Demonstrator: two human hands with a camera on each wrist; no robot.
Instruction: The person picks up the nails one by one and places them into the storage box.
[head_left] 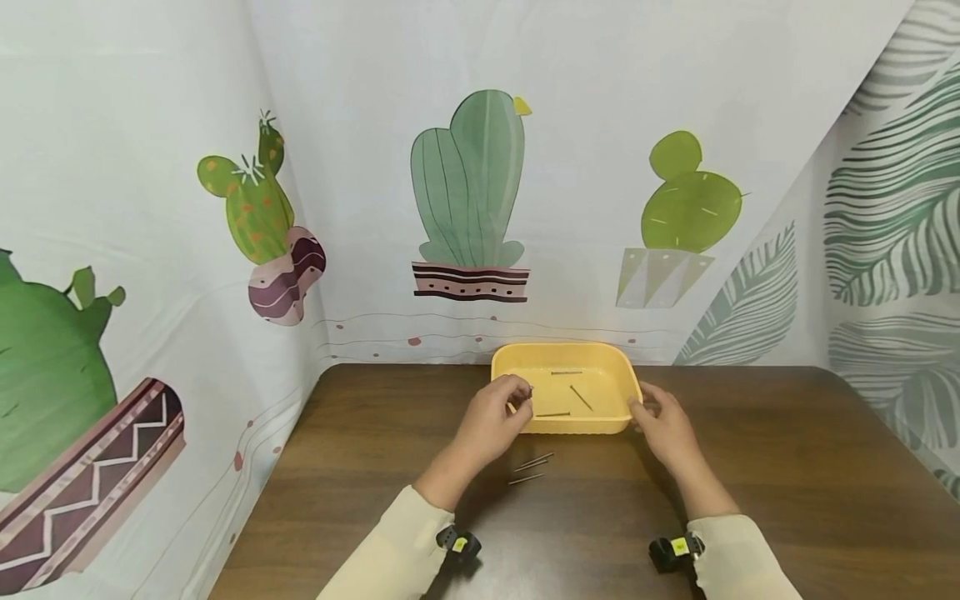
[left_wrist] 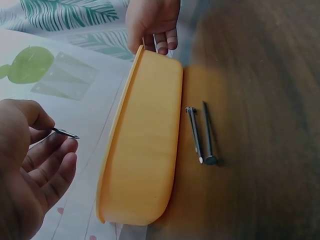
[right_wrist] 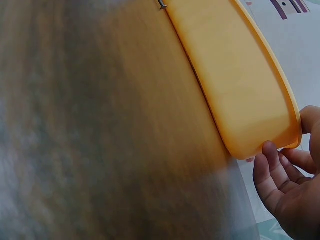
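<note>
My left hand is over the left side of a yellow plastic tray, pinching a nail between thumb and forefinger. In the left wrist view the nail's pointed end sticks out past the fingertips. The right hand grips the tray's right end, thumb at the rim and fingers against the outside, as the right wrist view shows. Inside the tray lie three nails, spread apart. Three more nails rest on the table in front of the tray, close together and roughly parallel.
The brown wooden table ends at the back against a white cloth printed with cacti and leaves. The tray stands near that back edge. Each wrist wears a small black camera, such as the left one.
</note>
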